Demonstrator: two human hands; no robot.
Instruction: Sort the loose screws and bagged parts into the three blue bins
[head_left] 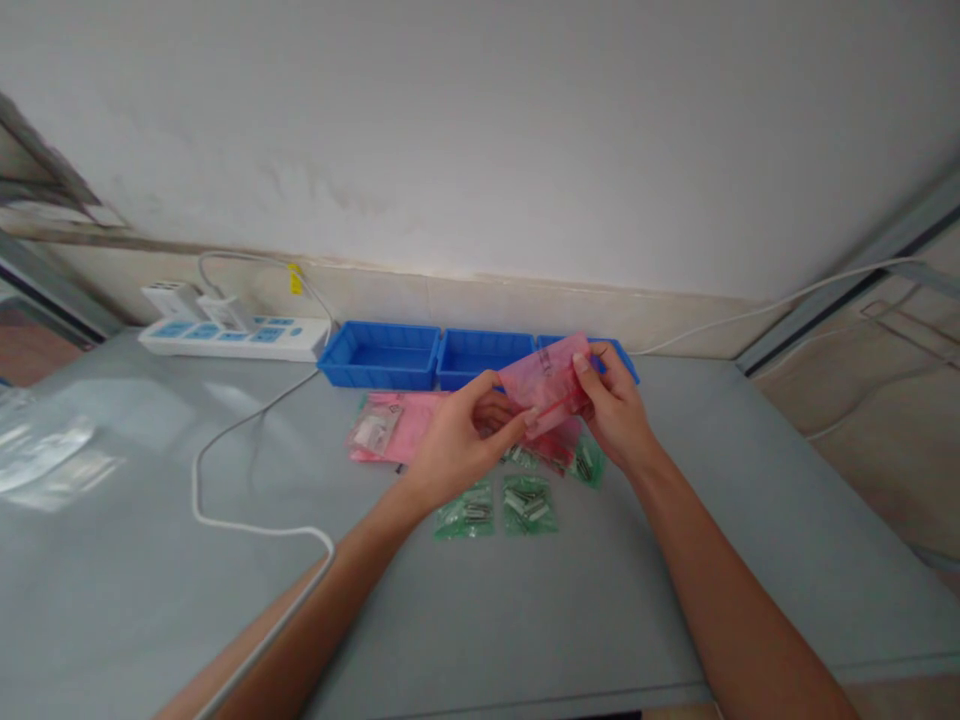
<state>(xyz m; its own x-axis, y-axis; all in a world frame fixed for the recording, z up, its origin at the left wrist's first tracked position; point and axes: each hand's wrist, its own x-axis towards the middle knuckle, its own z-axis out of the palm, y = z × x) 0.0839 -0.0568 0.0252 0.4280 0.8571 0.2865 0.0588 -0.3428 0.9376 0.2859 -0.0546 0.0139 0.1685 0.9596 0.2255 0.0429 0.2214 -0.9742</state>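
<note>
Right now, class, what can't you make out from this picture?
In the head view:
Print on the held pink bag: too small and blurred to read.
Inside of the rightmost blue bin: mostly hidden by that bag and the right hand.
Shiny clear item at far left: blurred, cut off by the left edge.
Foreground white cable: cut off at the bottom edge.
</note>
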